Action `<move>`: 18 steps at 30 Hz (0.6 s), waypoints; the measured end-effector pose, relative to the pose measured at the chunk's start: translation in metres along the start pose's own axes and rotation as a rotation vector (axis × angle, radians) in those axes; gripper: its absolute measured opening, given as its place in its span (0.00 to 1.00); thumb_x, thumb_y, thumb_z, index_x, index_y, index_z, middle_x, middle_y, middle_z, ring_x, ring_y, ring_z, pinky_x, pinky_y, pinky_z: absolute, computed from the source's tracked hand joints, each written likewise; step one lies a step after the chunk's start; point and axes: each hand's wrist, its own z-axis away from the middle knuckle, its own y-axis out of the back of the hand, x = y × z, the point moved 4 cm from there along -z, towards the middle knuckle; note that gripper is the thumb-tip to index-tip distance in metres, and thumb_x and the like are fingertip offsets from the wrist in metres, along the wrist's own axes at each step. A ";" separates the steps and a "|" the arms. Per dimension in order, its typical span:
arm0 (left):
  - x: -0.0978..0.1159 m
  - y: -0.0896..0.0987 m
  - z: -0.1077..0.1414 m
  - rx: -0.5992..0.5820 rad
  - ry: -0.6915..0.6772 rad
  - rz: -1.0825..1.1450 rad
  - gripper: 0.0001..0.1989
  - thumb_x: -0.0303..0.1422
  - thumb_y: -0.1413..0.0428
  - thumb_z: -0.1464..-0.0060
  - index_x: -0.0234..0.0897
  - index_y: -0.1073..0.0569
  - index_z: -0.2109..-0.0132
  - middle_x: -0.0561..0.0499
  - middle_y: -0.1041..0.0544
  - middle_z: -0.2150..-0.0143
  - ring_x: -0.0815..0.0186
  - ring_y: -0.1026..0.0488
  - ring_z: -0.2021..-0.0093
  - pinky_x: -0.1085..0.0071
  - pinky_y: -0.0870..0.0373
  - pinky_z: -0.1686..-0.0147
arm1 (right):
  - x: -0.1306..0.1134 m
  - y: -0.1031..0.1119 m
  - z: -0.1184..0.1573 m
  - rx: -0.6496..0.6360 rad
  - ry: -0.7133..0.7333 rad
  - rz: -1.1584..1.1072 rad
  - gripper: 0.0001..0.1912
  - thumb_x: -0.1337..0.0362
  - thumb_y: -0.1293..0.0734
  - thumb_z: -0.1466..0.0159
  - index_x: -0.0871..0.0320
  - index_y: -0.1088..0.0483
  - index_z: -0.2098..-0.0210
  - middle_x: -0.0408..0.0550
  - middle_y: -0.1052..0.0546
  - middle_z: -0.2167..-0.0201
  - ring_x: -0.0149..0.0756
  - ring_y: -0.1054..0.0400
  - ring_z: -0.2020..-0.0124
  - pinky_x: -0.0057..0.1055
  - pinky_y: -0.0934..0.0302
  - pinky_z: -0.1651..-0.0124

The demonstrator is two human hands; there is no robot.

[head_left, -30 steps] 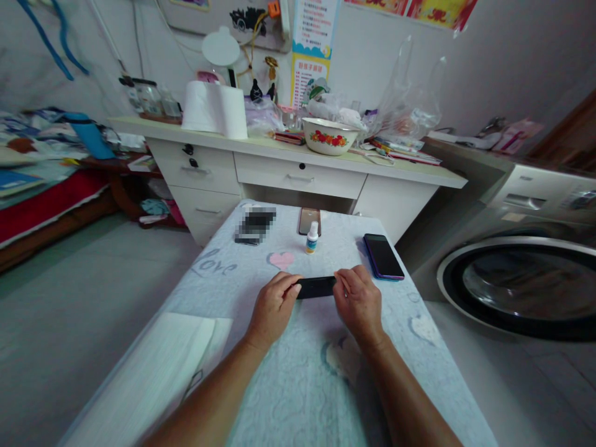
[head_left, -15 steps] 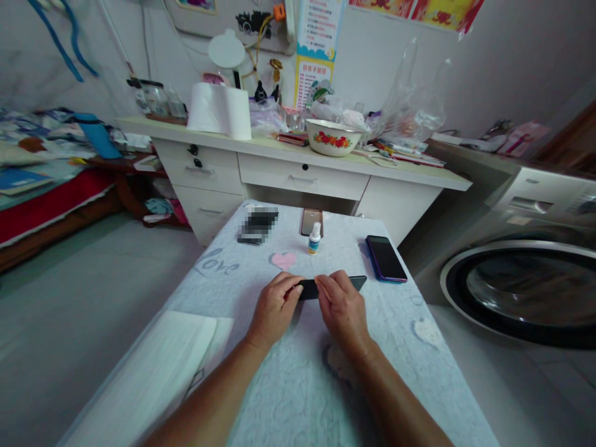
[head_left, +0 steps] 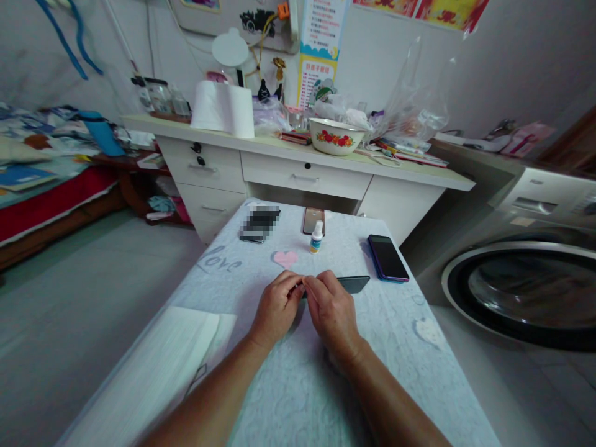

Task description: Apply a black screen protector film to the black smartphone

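Observation:
A thin dark phone (head_left: 356,284) is held tilted just above the cloth-covered table (head_left: 298,397). My left hand (head_left: 275,307) is closed on its left end, thumb in front and fingers behind. My right hand (head_left: 333,313) is closed, its fingertips pinched at the phone's upper edge close to my left thumb. Most of the phone is hidden behind the right hand; only its right end shows. Just beyond stands a small white spray bottle (head_left: 316,237) with a blue and yellow label.
A phone (head_left: 388,258) lies on the right side of the table, a brown phone case (head_left: 314,221) behind the bottle, and a dark pixelated item (head_left: 259,224) at the far left. A folded white cloth (head_left: 158,366) covers the left edge. A desk (head_left: 298,177) and a washing machine (head_left: 531,205) stand beyond.
My right hand has slid left along the phone until its fingertips meet my left hand, uncovering more of the phone's right end. The left hand keeps its hold.

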 end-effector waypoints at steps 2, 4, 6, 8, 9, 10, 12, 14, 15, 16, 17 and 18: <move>0.000 0.000 0.000 0.003 -0.006 -0.002 0.12 0.28 0.51 0.40 0.37 0.23 0.56 0.48 0.24 0.60 0.65 0.28 0.59 0.71 0.32 0.57 | 0.001 0.000 0.000 0.009 0.000 0.006 0.11 0.68 0.42 0.33 0.55 0.28 0.60 0.46 0.31 0.68 0.31 0.36 0.70 0.25 0.43 0.68; -0.001 0.000 0.000 0.005 -0.008 -0.007 0.12 0.28 0.51 0.40 0.37 0.24 0.55 0.49 0.24 0.60 0.66 0.28 0.58 0.71 0.32 0.57 | 0.004 0.002 0.000 0.028 -0.003 0.013 0.11 0.68 0.41 0.34 0.55 0.27 0.60 0.45 0.31 0.68 0.31 0.36 0.69 0.25 0.43 0.68; -0.001 0.000 0.000 0.005 -0.010 -0.020 0.12 0.28 0.51 0.40 0.38 0.24 0.55 0.49 0.24 0.60 0.66 0.28 0.58 0.71 0.32 0.56 | 0.009 0.006 0.001 0.040 -0.020 0.020 0.10 0.68 0.40 0.34 0.55 0.27 0.60 0.45 0.31 0.68 0.30 0.36 0.69 0.24 0.43 0.68; -0.001 0.000 0.000 0.004 -0.014 -0.035 0.12 0.28 0.51 0.40 0.38 0.24 0.55 0.49 0.24 0.60 0.65 0.28 0.58 0.71 0.32 0.56 | 0.016 0.010 0.002 0.044 -0.050 0.025 0.10 0.69 0.40 0.35 0.56 0.27 0.60 0.45 0.31 0.68 0.30 0.35 0.69 0.24 0.43 0.67; -0.001 0.000 0.000 0.007 -0.018 -0.041 0.12 0.29 0.50 0.40 0.38 0.24 0.55 0.49 0.24 0.60 0.65 0.28 0.58 0.70 0.33 0.56 | 0.019 0.012 0.002 0.052 -0.063 0.030 0.10 0.69 0.40 0.35 0.57 0.27 0.61 0.45 0.31 0.68 0.30 0.35 0.68 0.24 0.43 0.66; -0.001 0.000 0.000 0.013 -0.021 -0.048 0.12 0.29 0.50 0.40 0.38 0.24 0.55 0.49 0.24 0.60 0.65 0.28 0.58 0.70 0.33 0.56 | 0.023 0.014 0.003 0.062 -0.081 0.038 0.10 0.69 0.40 0.36 0.57 0.27 0.61 0.45 0.30 0.68 0.30 0.35 0.68 0.25 0.42 0.65; -0.001 0.001 0.001 0.023 -0.028 -0.058 0.11 0.29 0.51 0.41 0.37 0.24 0.56 0.49 0.24 0.60 0.65 0.27 0.58 0.70 0.32 0.57 | 0.029 0.019 0.003 0.100 -0.109 0.061 0.10 0.69 0.39 0.36 0.57 0.26 0.62 0.45 0.30 0.69 0.30 0.35 0.69 0.24 0.42 0.65; -0.002 0.001 0.001 0.030 -0.029 -0.066 0.11 0.29 0.51 0.41 0.37 0.24 0.56 0.49 0.24 0.60 0.65 0.27 0.58 0.70 0.32 0.57 | 0.033 0.021 0.003 0.122 -0.120 0.075 0.09 0.69 0.39 0.36 0.57 0.26 0.63 0.45 0.30 0.69 0.30 0.35 0.70 0.25 0.42 0.66; -0.002 0.001 0.001 0.032 -0.028 -0.068 0.11 0.29 0.51 0.41 0.37 0.24 0.56 0.49 0.24 0.60 0.65 0.27 0.58 0.70 0.32 0.57 | 0.034 0.021 0.004 0.126 -0.121 0.079 0.09 0.69 0.39 0.36 0.57 0.26 0.63 0.45 0.31 0.69 0.30 0.35 0.70 0.25 0.42 0.66; -0.002 0.001 0.001 0.032 -0.027 -0.069 0.11 0.29 0.51 0.41 0.37 0.24 0.56 0.49 0.24 0.60 0.65 0.27 0.58 0.70 0.32 0.57 | 0.034 0.021 0.004 0.127 -0.119 0.079 0.09 0.69 0.39 0.36 0.57 0.26 0.63 0.45 0.31 0.69 0.30 0.35 0.70 0.25 0.42 0.66; -0.002 0.001 0.001 0.033 -0.026 -0.069 0.11 0.29 0.51 0.41 0.37 0.24 0.56 0.49 0.24 0.60 0.65 0.27 0.58 0.70 0.32 0.57 | 0.034 0.020 0.004 0.124 -0.115 0.077 0.09 0.69 0.39 0.36 0.57 0.26 0.63 0.45 0.31 0.69 0.30 0.36 0.70 0.24 0.43 0.66; -0.002 0.001 0.001 0.032 -0.024 -0.068 0.11 0.29 0.51 0.41 0.37 0.24 0.56 0.49 0.24 0.60 0.65 0.27 0.58 0.70 0.32 0.57 | 0.033 0.019 0.003 0.116 -0.110 0.072 0.09 0.69 0.39 0.36 0.57 0.26 0.63 0.45 0.31 0.69 0.29 0.36 0.70 0.24 0.43 0.66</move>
